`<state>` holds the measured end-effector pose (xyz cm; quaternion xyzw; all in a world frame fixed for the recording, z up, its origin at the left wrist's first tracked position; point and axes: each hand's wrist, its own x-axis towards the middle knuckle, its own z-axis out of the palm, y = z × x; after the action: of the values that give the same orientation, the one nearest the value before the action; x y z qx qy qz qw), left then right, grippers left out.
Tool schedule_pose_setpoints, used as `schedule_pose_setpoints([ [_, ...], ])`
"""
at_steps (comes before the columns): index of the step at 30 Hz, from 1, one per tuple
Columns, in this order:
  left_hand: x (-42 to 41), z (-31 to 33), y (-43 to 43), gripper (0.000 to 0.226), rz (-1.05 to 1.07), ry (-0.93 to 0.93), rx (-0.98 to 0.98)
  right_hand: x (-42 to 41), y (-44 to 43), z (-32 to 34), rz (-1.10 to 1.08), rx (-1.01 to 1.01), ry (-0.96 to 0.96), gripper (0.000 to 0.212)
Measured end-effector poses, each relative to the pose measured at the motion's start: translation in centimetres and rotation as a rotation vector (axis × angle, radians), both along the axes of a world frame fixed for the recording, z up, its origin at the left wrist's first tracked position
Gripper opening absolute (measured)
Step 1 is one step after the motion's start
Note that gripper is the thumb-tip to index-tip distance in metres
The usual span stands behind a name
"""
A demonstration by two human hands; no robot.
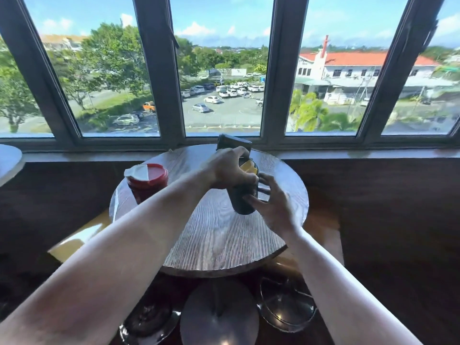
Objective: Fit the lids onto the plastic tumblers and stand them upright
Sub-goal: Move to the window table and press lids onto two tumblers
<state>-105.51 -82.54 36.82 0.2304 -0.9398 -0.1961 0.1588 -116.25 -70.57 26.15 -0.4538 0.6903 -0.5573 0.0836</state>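
Tumblers first: 2 of them on the round wooden table [219, 240] by the window. The red tumbler [146, 186] stands upright on the left side of the table with its red lid [151, 171] already on, and a white flap or tab covers part of that lid on the left. Can't see through the lid, so no idea what's inside. The dark tumbler [242, 197] is right of center, standing on the tabletop between both hands, maybe leaning a touch, hard to say with the wide lens. Its yellow lid [249, 168] sits at the top, and the left hand [230, 170] is clamped over it from above, fingers curled around the rim. That hand hides most of the lid, so I can't tell if it's fully seated or just resting there. The right hand [272, 202] is on the tumbler's lower right side, fingers spread and touching the body, more of a loose steadying hold than a tight grip. Behind the dark tumbler there's a dark boxy object [234, 143] at the far edge of the table, mostly blocked by the left hand, so I can't make out what it is. Below the table you can see stool tops [219, 317], partly cut off by the arms.
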Motion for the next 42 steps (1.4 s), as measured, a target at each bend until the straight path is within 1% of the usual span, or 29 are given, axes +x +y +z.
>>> schedule_pose_setpoints([
  [3,-1.9,-0.6,0.1,0.077,0.021,-0.012,0.02,-1.5,0.2,-0.2,-0.026,0.036,-0.032,0.061],
  [6,-3.0,-0.9,0.1,0.083,0.046,-0.023,0.023,-2.5,0.2,-0.4,-0.017,0.043,-0.065,0.058],
  [12,-3.5,-1.1,-0.2,0.081,0.102,-0.049,-0.026,-3.2,-0.9,-1.0,0.03,0.048,-0.121,0.056],
  [16,-3.4,-1.5,-0.6,0.083,0.146,-0.028,-0.048,-3.1,-1.1,-0.6,0.029,0.06,-0.089,0.053],
  [24,-2.8,-1.8,-0.7,0.082,0.098,-0.035,-0.056,-2.6,-0.9,-0.7,-0.002,0.073,-0.05,0.057],
  [27,-1.5,-1.3,-1.0,0.085,0.048,-0.044,-0.001,-2.1,-0.9,-0.6,-0.052,0.035,-0.052,0.061],
  [29,-0.2,-0.6,-1.5,0.081,0.032,-0.016,-0.004,-1.5,-0.7,0.3,-0.099,-0.003,-0.011,0.064],
  [31,1.6,0.2,-2.4,0.072,0.054,0.029,-0.094,-0.7,-0.6,1.5,-0.16,-0.058,0.069,0.059],
  [34,4.9,1.5,-3.8,0.05,0.094,0.136,-0.167,0.8,-0.9,3.6,-0.229,-0.182,0.137,0.034],
  [36,7.4,2.1,-4.9,0.038,0.137,0.2,-0.191,2.6,-1.6,5.0,-0.221,-0.213,0.209,0.02],
  [39,11.1,2.2,-6.7,0.03,0.201,0.245,-0.179,5.9,-3.3,6.1,-0.194,-0.204,0.35,0.009],
  [41,13.5,1.7,-7.8,0.027,0.209,0.255,-0.129,7.8,-4.6,6.1,-0.169,-0.173,0.398,0.011],
  [42,14.5,1.2,-8.4,0.029,0.21,0.246,-0.076,8.5,-5.2,6.0,-0.139,-0.14,0.39,0.013],
])
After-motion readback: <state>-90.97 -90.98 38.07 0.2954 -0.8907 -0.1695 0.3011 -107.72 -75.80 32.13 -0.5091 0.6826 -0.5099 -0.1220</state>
